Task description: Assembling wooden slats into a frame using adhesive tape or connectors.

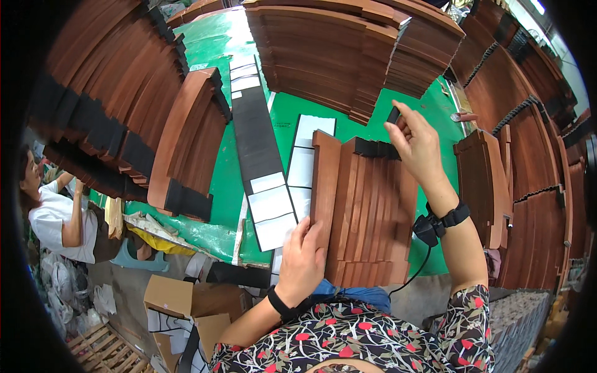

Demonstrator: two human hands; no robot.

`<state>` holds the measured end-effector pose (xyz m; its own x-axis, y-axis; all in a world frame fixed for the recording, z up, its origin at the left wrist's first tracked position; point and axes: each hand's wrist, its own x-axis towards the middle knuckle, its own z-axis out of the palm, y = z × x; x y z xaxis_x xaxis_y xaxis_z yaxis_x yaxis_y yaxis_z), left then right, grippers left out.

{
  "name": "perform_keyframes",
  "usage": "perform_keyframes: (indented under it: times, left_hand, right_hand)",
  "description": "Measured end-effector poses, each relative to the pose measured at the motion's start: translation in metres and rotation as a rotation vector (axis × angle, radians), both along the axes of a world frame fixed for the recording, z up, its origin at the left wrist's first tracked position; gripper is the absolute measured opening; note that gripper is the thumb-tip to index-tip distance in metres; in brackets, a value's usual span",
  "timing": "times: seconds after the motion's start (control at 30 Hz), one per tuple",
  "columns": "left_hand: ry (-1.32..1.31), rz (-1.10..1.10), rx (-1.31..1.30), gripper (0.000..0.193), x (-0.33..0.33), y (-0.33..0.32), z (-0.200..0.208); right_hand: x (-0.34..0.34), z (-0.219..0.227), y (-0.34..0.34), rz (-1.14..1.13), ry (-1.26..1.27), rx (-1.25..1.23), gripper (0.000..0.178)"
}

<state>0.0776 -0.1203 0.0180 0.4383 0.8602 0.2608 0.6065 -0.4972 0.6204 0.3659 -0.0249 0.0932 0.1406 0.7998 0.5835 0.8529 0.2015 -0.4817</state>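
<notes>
In front of me stands a row of upright reddish-brown wooden boards (367,217), with a black patch (373,148) across their far ends. My left hand (303,261) rests against the left outer board (324,186), its fingers loosely bent and apart. Above the far right corner of the row, my right hand (415,138) pinches a small black piece (393,114) between thumb and fingers. Left of the boards lies a long black strip (256,133) with white backing sections (273,217). Another white-backed strip (314,130) is partly hidden behind the boards.
Tall stacks of wooden boards stand at the left (112,93), far side (323,56) and right (528,124) of the green tabletop (217,239). A cardboard box (168,292) sits below the near left edge. Another person (62,217) is at the far left.
</notes>
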Motion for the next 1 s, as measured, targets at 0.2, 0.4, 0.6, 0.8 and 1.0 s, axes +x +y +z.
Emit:
perform_keyframes:
  times: [0.2,0.4,0.6,0.8,1.0]
  left_hand:
    - [0.026,-0.113,0.077,0.045,0.005,-0.007,0.012]
    - [-0.076,-0.143,0.080,0.043,0.013,-0.009,0.005]
    - [-0.179,-0.151,-0.076,0.043,0.012,-0.010,0.001]
    - [-0.229,-0.141,-0.099,0.042,0.008,-0.008,-0.001]
    - [-0.264,-0.138,-0.116,0.040,0.008,-0.007,-0.003]
  right_hand:
    - [-0.015,-0.006,-0.004,0.103,-0.157,-0.073,0.045]
    - [-0.035,-0.009,0.007,0.136,-0.039,-0.234,0.045]
    - [-0.038,-0.022,0.019,0.145,-0.231,-0.213,0.038]
    - [-0.043,-0.026,0.021,0.155,-0.253,-0.304,0.040]
    - [-0.041,-0.032,0.023,0.164,-0.272,-0.275,0.043]
